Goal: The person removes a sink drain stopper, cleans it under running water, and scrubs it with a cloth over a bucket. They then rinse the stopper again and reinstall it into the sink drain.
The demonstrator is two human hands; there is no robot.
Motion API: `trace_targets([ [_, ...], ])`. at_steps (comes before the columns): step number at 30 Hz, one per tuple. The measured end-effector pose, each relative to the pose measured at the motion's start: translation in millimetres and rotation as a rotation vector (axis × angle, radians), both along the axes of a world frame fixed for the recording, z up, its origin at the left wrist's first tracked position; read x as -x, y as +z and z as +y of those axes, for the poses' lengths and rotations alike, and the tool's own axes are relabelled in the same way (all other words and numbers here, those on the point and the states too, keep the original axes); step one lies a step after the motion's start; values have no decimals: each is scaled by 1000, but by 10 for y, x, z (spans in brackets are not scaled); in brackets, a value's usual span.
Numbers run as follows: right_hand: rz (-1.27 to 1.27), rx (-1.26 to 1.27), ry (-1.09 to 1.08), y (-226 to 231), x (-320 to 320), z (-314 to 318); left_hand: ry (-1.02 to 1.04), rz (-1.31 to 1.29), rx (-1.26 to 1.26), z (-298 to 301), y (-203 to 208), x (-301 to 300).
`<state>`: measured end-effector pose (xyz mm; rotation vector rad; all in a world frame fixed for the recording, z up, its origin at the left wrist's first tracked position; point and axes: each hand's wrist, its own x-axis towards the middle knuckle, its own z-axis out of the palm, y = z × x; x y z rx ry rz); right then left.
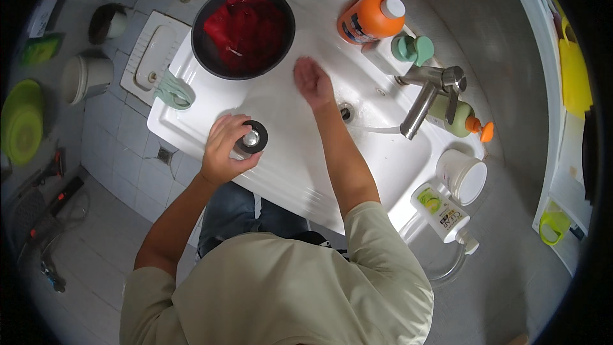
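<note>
My left hand (pixel 225 150) is closed round a small round container with a black rim and a silvery middle (pixel 253 137), held at the sink's near left edge. My right hand (pixel 313 82) reaches over the white washbasin (pixel 281 115), palm turned up and fingers slightly curled, with nothing seen in it. Just beyond the hands, a dark round pot (pixel 198 45) stands on the sink's left side. Soaked red fabric (pixel 242 29) lies in it, in what looks like red liquid. Water streams from the metal faucet (pixel 426 99) toward the drain (pixel 345 112).
An orange bottle (pixel 367 19) and a green-capped pump bottle (pixel 396 51) line the far rim. Behind the faucet is an orange-topped pump bottle (pixel 460 121). A white tub (pixel 461 176) and a white pump bottle (pixel 440 211) stand at right. A pale green cloth (pixel 173 92) hangs over the left corner.
</note>
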<state>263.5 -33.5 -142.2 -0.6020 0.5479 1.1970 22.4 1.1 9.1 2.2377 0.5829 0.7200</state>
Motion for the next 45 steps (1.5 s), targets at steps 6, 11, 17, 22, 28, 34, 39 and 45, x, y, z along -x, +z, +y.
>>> trace_targets([
  [6, -209, 120, 528, 275, -101, -313, -11, -2, 15, 3, 28, 28],
  [11, -1850, 354, 532, 45, 131, -106, -31, 3, 26, 19, 0, 37],
  [17, -2577, 405, 789, -170, -346, -904, -36, -1, 15, 15, 46, 4],
  [22, -2375, 728, 1074, 55, 157, -1450, -50, 22, 38, -10, -11, 39],
  [28, -2377, 461, 1037, -147, 58, -1377, -22, 14, 12, -9, 38, -13],
  [34, -2456, 805, 828, -271, 80, -1136, -25, 30, 31, -21, 28, 19],
  [39, -2432, 123, 730, 116, 623, -493, -18, 40, 19, -53, 15, 7],
  [45, -2458, 676, 879, -126, 279, -691, 3, 13, 5, -21, 24, 19],
])
